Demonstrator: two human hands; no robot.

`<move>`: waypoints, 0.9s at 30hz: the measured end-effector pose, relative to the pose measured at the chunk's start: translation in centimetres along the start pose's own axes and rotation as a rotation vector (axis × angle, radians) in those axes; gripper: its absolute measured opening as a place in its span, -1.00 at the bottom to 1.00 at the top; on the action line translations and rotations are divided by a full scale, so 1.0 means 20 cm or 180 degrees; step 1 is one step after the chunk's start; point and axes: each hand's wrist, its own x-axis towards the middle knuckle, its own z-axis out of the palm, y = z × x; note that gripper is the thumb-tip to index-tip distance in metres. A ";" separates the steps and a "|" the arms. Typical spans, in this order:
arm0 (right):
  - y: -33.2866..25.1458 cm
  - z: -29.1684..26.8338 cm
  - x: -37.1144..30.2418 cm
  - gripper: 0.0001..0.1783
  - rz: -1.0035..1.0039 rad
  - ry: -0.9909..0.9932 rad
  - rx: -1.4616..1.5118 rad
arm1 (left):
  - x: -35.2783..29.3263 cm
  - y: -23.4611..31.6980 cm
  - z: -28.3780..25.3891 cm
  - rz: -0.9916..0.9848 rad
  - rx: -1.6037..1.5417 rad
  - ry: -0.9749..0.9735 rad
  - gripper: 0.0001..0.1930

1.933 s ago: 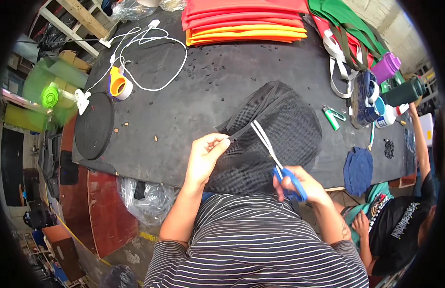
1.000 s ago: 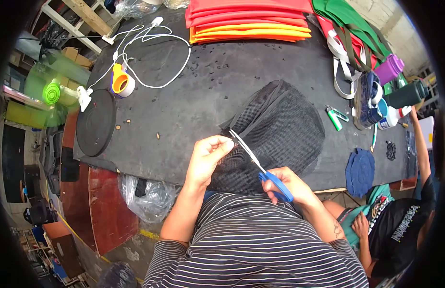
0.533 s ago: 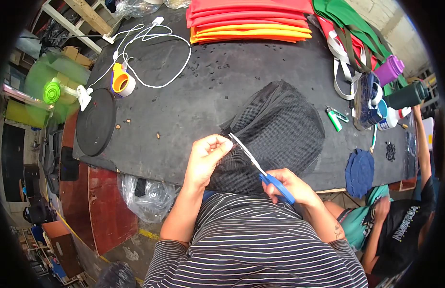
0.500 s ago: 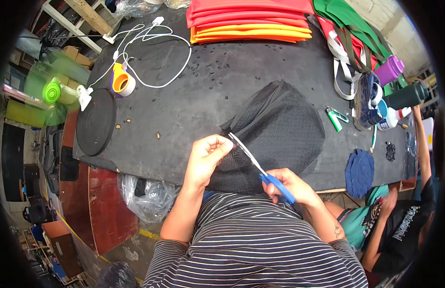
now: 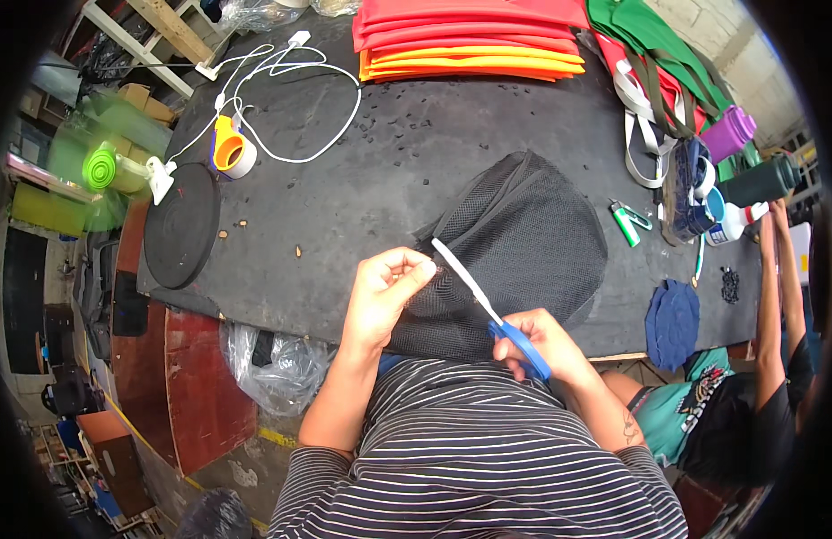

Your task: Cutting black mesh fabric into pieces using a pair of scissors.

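Note:
A black mesh fabric piece [image 5: 532, 242] with a dark edge strip lies bunched on the table in front of me. My left hand [image 5: 384, 292] pinches the left edge of this mesh between thumb and fingers. In my right hand [image 5: 537, 341] is a pair of scissors [image 5: 470, 283], held by its blue handles. Its pale blades slant up and left over the mesh, with the tips close to my left fingertips. They appear closed together. The exact spot at the tips is too small to make out.
The black table [image 5: 335, 207] carries stacked red and orange fabric [image 5: 470, 40], a white cable [image 5: 357, 90], a tape dispenser [image 5: 232, 154], a black roll [image 5: 180, 225], green snips [image 5: 627, 225] and blue fabric pieces [image 5: 673, 323]. Bottles stand right. A green fan [image 5: 101, 166] is left; a co-worker [image 5: 739, 404] is right.
The scissor blades have swung slightly and now look closed, tips a little higher. My left hand keeps its pinch. At the right, the co-worker has leaned away, both arms now stretched toward the table.

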 end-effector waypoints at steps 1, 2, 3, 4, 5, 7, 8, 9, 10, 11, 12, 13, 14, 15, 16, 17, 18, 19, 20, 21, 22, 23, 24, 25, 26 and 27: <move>-0.01 0.00 0.00 -0.85 -0.0172 0.0121 0.0048 | 0.00 0.01 0.00 0.0019 0.0060 0.0000 -0.90; -0.04 -0.01 0.01 -0.75 -0.0371 0.0277 0.0168 | 0.01 0.02 0.00 0.0107 0.0083 -0.0007 -0.91; -0.08 -0.04 0.04 -0.63 -0.0611 0.0417 -0.0051 | 0.02 0.04 0.01 0.0189 0.0107 -0.0001 -0.91; -0.12 -0.06 0.06 -0.55 -0.1077 0.0545 -0.0238 | 0.02 0.05 0.02 0.0284 0.0114 -0.0021 -0.91; -0.19 -0.06 0.10 -0.47 -0.1450 0.0590 -0.0365 | 0.04 0.07 0.04 0.0519 0.0361 -0.0063 -0.90; -0.31 -0.07 0.19 -0.42 -0.2137 0.0552 -0.0772 | 0.06 0.18 0.12 0.0741 0.0744 -0.0188 -0.93; -0.35 -0.04 0.24 -0.46 -0.2588 0.0435 -0.0460 | 0.09 0.19 0.15 0.0970 0.0916 -0.0264 -0.93; -0.43 -0.02 0.25 -0.54 -0.2310 0.0415 -0.0812 | 0.12 0.24 0.18 0.1103 0.0939 -0.0195 -0.94; -0.53 0.00 0.23 -0.65 -0.1864 0.0581 -0.1137 | 0.14 0.29 0.21 0.1150 0.0724 -0.0224 -0.92; -0.60 0.01 0.25 -0.72 -0.1890 0.0438 -0.0570 | 0.17 0.30 0.23 0.1353 0.0454 -0.0162 -0.87; -0.67 0.00 0.25 -0.74 -0.1969 0.0419 -0.0443 | 0.18 0.32 0.22 0.1398 0.0692 -0.0107 -0.79; -0.74 -0.03 0.24 -0.75 -0.2200 0.0561 -0.0531 | 0.18 0.32 0.22 0.1523 0.0861 0.0015 -0.69; -0.82 -0.05 0.20 -0.72 -0.2267 0.0721 -0.0574 | 0.15 0.32 0.23 0.1692 0.1177 0.0150 -0.62; -0.89 -0.08 0.17 -0.70 -0.2567 0.0868 -0.0732 | 0.11 0.32 0.25 0.1856 0.1493 0.0283 -0.56; -0.97 -0.13 0.13 -0.68 -0.2574 0.1122 -0.1104 | 0.08 0.29 0.25 0.2011 0.1867 0.0436 -0.44; -1.03 -0.18 0.10 -0.70 -0.2851 0.1278 -0.1230 | 0.03 0.27 0.25 0.2296 0.2307 0.0489 -0.37; -1.10 -0.21 0.08 -0.70 -0.2907 0.1217 -0.1082 | 0.00 0.22 0.25 0.2592 0.2535 0.0585 -0.34; -1.18 -0.21 0.06 -0.75 -0.2993 0.1272 -0.1077 | -0.01 0.17 0.24 0.2959 0.2989 0.0690 -0.36; -1.22 -0.19 -0.01 -0.76 -0.3239 0.1343 -0.0418 | -0.03 0.15 0.23 0.3122 0.3380 0.0767 -0.41; -1.26 -0.22 -0.04 -0.78 -0.3317 0.1158 0.0014 | -0.02 0.13 0.24 0.3248 0.3408 0.0829 -0.49; -1.31 -0.23 -0.14 -0.80 -0.2768 0.0707 0.0021 | -0.02 0.13 0.25 0.3305 0.3433 0.0923 -0.53; -1.31 -0.23 -0.16 -0.83 -0.3034 0.0912 -0.0074 | -0.01 0.13 0.25 0.3360 0.3456 0.1019 -0.57; -1.32 -0.22 -0.18 -0.85 -0.3147 0.1082 -0.0160 | -0.01 0.14 0.24 0.3386 0.3396 0.1127 -0.61; -1.32 -0.21 -0.19 -0.86 -0.3259 0.1255 -0.0246 | -0.01 0.17 0.25 0.3318 0.3222 0.1218 -0.69; -1.32 -0.26 -0.21 -0.86 -0.3199 0.1118 -0.0470 | 0.00 0.20 0.25 0.3174 0.2995 0.1201 -0.75; -1.31 -0.27 -0.21 -0.85 -0.3217 0.1283 -0.0630 | -0.01 0.24 0.24 0.2894 0.2614 0.1126 -0.78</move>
